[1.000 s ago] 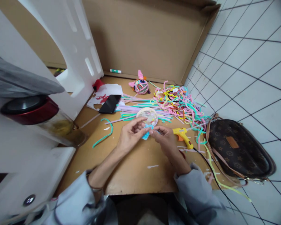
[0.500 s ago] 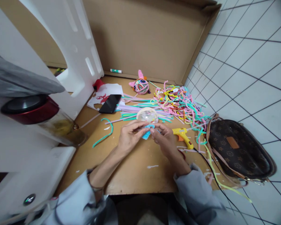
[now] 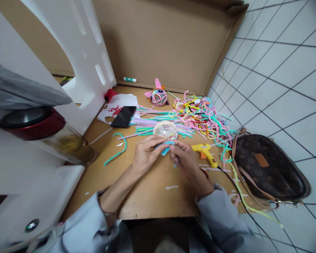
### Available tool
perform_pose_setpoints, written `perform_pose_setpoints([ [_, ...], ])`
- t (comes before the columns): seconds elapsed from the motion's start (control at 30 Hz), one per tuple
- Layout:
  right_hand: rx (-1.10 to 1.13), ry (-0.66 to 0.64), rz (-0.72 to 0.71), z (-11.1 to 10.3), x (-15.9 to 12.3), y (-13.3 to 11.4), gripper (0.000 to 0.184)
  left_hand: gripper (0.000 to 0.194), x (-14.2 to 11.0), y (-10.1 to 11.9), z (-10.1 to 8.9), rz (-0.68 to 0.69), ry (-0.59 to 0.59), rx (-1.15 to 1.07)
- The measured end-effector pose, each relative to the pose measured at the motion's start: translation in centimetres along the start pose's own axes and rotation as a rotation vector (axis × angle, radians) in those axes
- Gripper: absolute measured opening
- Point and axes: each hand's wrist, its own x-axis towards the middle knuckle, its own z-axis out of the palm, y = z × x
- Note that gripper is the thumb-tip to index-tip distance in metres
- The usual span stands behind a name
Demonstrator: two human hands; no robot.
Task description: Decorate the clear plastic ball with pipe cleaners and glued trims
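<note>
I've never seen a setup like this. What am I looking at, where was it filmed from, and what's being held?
There is no robot here: these are a person's bare hands, seen by a camera worn on that person's head, looking forward and down. The left hand and right hand both have a grip on a small blue piece. On the brown table, just beyond them, is a clear, rounded bowl. A yellow glue gun lies to the right; farther back are a tangle of fuzzy craft sticks, a phone and a pink toy.
</note>
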Motion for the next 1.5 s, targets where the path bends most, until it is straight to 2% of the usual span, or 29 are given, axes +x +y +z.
perform_pose_setpoints([
  [0.4,0.052,-0.013,0.019,0.2,0.0,0.3,0.031,0.016,0.3,0.3,0.0,-0.155,-0.079,-0.144],
  [0.67,-0.013,-0.005,-0.025,0.3,-0.1,0.8,0.033,0.018,-0.1,-0.3,0.1,-0.148,-0.038,-0.087],
  [0.83,-0.026,-0.008,-0.113,0.3,0.0,1.0,0.035,0.021,0.1,-0.4,0.3,-0.229,0.018,-0.124],
  [1.0,-0.054,-0.039,-0.098,0.1,0.2,0.8,0.035,0.025,0.3,-0.4,0.1,-0.322,0.007,-0.181],
  [1.17,-0.165,0.041,-0.098,-0.2,0.4,1.1,0.034,0.025,0.3,-0.2,-0.1,-0.359,-0.031,-0.191],
  [1.33,-0.296,0.119,-0.166,-0.4,0.6,1.5,0.028,0.024,0.3,0.0,-0.1,-0.339,-0.064,-0.176],
  [1.5,-0.244,0.19,-0.158,-0.4,0.6,1.7,0.03,0.033,0.4,-0.2,0.0,-0.382,-0.091,-0.252],
])
